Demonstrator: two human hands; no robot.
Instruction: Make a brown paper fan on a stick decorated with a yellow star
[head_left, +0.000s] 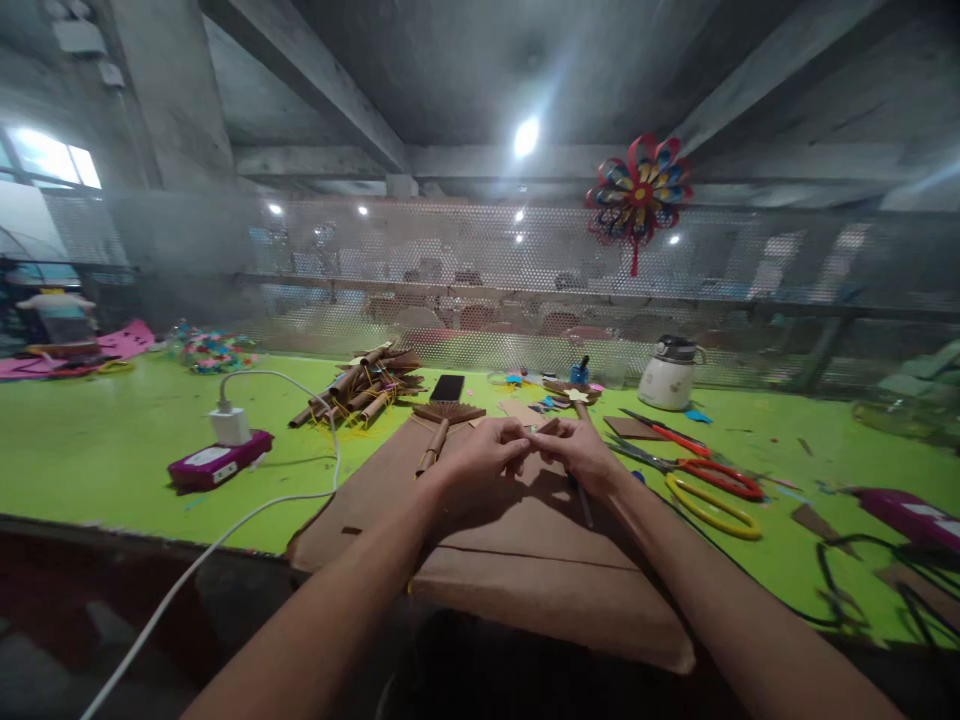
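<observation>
Above the brown cardboard (517, 565), my left hand (491, 450) and my right hand (581, 452) meet fingertip to fingertip. My right fingers pinch a small brown cardboard piece (550, 426). My left fingers are closed at its near end, where a tiny pale green spot shows; what they grip is too small to name. A thin dark stick (583, 505) slants down below my right hand. A pleated brown fan shape (450, 411) with a rolled handle (433, 450) lies left of my hands. A similar piece with a pale flower (576, 396) lies beyond them.
Orange-handled scissors (720, 477) and yellow-handled scissors (712, 508) lie right, near a red cutter (679, 437). Behind stands a white flask (667, 376). Left are a phone (448, 388), piled brown rolls (360, 390), and a purple power strip (217, 462) with a white cable (289, 497).
</observation>
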